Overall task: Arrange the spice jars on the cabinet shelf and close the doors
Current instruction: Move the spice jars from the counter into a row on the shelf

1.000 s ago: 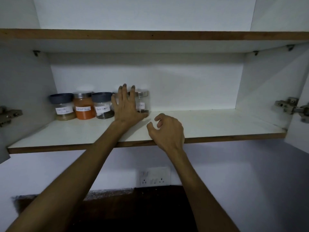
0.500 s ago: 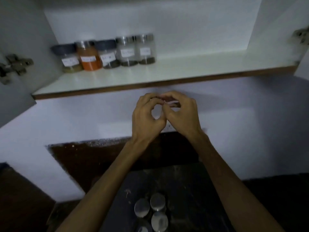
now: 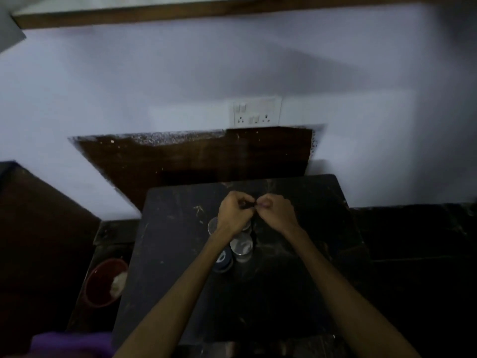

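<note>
red bowl (image 3: 105, 282): on the floor or a low ledge left of the table, near side; something pale lies inside at its right, too dim to identify.
purple cloth (image 3: 69, 343): bottom-left corner, near edge, blurred.
shelf edge (image 3: 180, 12): brown strip across the top of the view, far and high; shelf surface itself out of view.
table (image 3: 170, 254): dark, scuffed top, centre of view, against the white wall.
blue-lid jar (image 3: 224, 259): on the table, nearest of the cluster, partly covered by the left forearm; dark blue lid seen from above.
silver-lid jar (image 3: 242, 245): just right of and touching or nearly touching the blue-lid jar; lid faces up, upright.
far jars (image 3: 212, 226): at least one more silver lid shows under the left wrist, another sliver at its right; count unclear, mostly hidden.
left hand (image 3: 233, 213): above the jar cluster, fingers curled in, fingertips meeting the right hand's; pinching something small and dark, cannot tell what it is.
right hand (image 3: 275, 211): just right of the left hand, touching it at the fingertips, fingers curled, on the same small dark item.
hands vs jars: both clear above the lids, not gripping any jar.
switch plate (image 3: 255, 111): white, on the far wall above the table, two sockets and rocker switches.
brown panel (image 3: 206, 156): dark patch on the wall between switch plate and table's far edge.
</note>
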